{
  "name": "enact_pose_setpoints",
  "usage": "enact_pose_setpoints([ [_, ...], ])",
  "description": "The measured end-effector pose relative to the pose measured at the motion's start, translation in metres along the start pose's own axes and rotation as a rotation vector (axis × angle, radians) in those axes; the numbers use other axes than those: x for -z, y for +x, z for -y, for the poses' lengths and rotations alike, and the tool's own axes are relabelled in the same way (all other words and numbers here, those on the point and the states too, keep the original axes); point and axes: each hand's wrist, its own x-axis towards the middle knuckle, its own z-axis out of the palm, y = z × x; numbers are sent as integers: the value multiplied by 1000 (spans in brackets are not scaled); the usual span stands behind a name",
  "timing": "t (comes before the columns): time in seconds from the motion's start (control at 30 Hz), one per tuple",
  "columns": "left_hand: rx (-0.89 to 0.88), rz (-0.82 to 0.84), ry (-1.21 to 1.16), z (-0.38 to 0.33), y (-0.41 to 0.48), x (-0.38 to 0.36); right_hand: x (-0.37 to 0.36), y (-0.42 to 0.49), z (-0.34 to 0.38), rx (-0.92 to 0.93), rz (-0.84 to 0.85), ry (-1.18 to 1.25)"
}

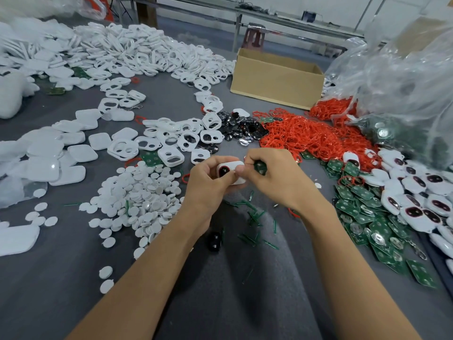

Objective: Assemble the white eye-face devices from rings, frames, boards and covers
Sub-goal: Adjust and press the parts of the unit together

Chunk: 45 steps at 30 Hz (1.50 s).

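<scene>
At the centre of the view both hands hold one white eye-face device (229, 169), with a dark eye ringed in red showing on its front. My left hand (208, 179) grips its left side. My right hand (272, 176) pinches its right end and also holds a green board (259, 167) in the curled fingers. Red rings (306, 137) lie heaped behind the hands. White two-hole frames (171, 141) are spread to the left, green boards (362, 209) to the right, and white covers (54, 153) at far left.
Finished eye-face devices (421, 192) pile at the right. White discs (142, 192) heap at left of the hands, black lenses (242, 128) behind them. A cardboard box (277, 82) and clear plastic bags (404, 77) stand at the back right. Green snipped strips (252, 217) litter the grey cloth.
</scene>
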Motion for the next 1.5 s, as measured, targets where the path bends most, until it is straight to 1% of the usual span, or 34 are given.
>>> enact_pose_setpoints([
  [0.13, 31, -55, -2, 0, 0, -1, -5, 0, -1, 16, -4, -23],
  [0.3, 25, -98, 48, 1, 1, -1, -8, 1, 0, -14, 84, -103],
  [0.37, -4, -144, 147, 4, 2, -2, -7, 0, 0, -14, 107, -102],
  [0.47, -106, -189, 374, 8, 3, -1, -4, -2, 0, 12, 147, -65],
  [0.53, -201, -205, 513, 9, 1, -1, -2, -3, -1, 31, 137, -61],
  [0.6, -272, -231, 593, 10, -1, -3, -5, -2, -2, 34, 101, -99],
  [0.73, -286, -265, 610, 9, -2, -4, -16, 0, -1, 38, 11, -156],
  [1.03, -318, -365, 636, 9, -5, -8, -31, -4, 3, 19, -98, -143],
  [1.2, -332, -410, 639, 10, -5, -10, -35, -8, 5, 54, -169, -110],
  [1.5, -327, -448, 671, 12, -7, -10, -43, -11, 3, 44, -214, -86],
])
